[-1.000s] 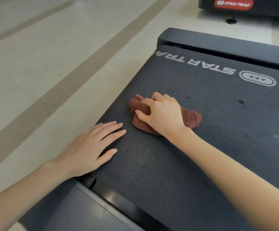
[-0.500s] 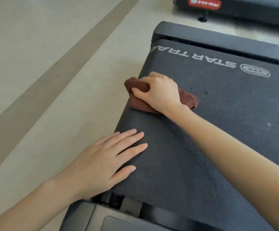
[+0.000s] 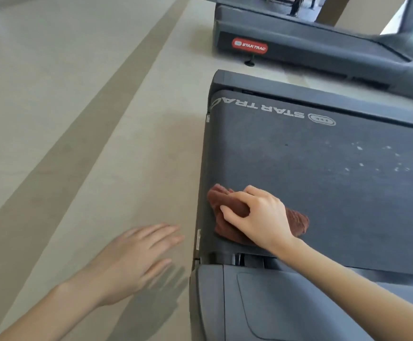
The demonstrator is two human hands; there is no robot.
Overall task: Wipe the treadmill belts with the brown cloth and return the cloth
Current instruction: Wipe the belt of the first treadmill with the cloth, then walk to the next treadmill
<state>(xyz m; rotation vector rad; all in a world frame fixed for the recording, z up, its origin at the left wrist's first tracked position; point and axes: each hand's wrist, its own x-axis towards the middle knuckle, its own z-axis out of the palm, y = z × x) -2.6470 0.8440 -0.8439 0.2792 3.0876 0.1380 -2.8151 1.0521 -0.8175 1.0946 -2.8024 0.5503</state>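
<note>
The brown cloth point(image 3: 225, 203) is gripped in a bunch by the right hand point(image 3: 262, 217), the fingers curled over it and the thumb pressed into its folds. It is held down on the dark treadmill belt point(image 3: 323, 188), close to the belt's left edge. Beyond those fingertips white lettering point(image 3: 262, 108) is printed across the belt, pale specks point(image 3: 373, 158) are scattered to their right, and a second treadmill point(image 3: 311, 43) is seen farther off. The left hand point(image 3: 131, 259), blurred, is held flat over the pale floor point(image 3: 77, 119) beside the belt, its fingers straight and slightly spread with nothing held.
</note>
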